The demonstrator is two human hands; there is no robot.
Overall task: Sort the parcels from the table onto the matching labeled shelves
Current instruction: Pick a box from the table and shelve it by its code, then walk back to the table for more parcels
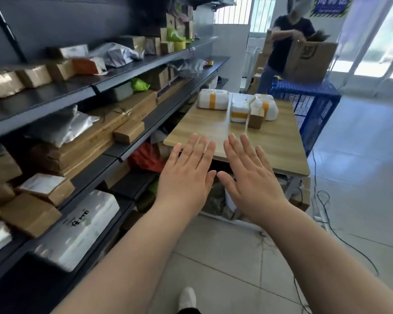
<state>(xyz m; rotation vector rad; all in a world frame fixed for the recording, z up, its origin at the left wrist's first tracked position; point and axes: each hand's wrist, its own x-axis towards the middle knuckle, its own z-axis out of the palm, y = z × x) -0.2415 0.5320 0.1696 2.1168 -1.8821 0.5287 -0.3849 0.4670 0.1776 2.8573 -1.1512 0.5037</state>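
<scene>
We hold our left hand (186,175) and right hand (252,175) out flat, fingers straight, empty. The table (270,150) carries three white parcels (212,99) and one small box (255,120).

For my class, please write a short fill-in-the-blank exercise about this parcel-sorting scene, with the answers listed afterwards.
The left hand and right hand hold ___.
The white parcels on the table are wrapped with ___ tape.
The shelves stand on the person's ___ side.
The crate behind the table is ___.
Answers: nothing; yellow; left; blue.
</scene>
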